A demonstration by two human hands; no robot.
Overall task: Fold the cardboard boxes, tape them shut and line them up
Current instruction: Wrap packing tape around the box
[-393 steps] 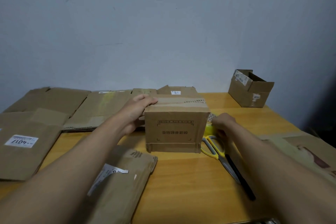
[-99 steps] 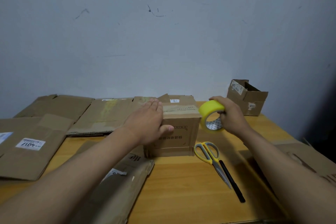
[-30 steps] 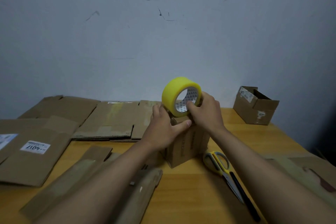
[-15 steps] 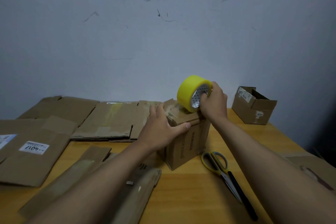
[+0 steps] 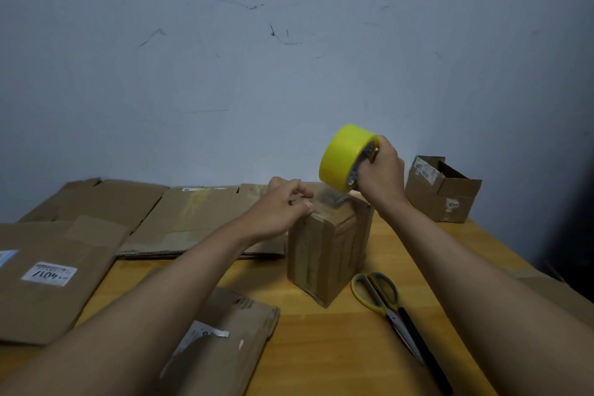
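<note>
A small folded cardboard box [image 5: 328, 254] stands on end in the middle of the wooden table [image 5: 321, 347], one corner toward me. My left hand [image 5: 283, 206] rests on its top left edge, fingers curled over the flap with the thumb pressing there. My right hand [image 5: 382, 174] grips a yellow tape roll [image 5: 344, 158] just above the box's far right top corner. A clear strip of tape [image 5: 331, 199] runs from the roll down onto the top of the box.
Yellow-handled scissors [image 5: 385, 302] lie right of the box, blades toward me. An open cardboard box [image 5: 440, 190] sits at the back right by the wall. Flattened cardboard sheets [image 5: 154, 212] cover the back left, one with a white label [image 5: 48, 273], another [image 5: 225, 341] near me.
My right hand has drawn the tape roll right and slightly up, away from the box top, stretching tape out. My left hand shifted onto the top edge, holding the tape end down.
</note>
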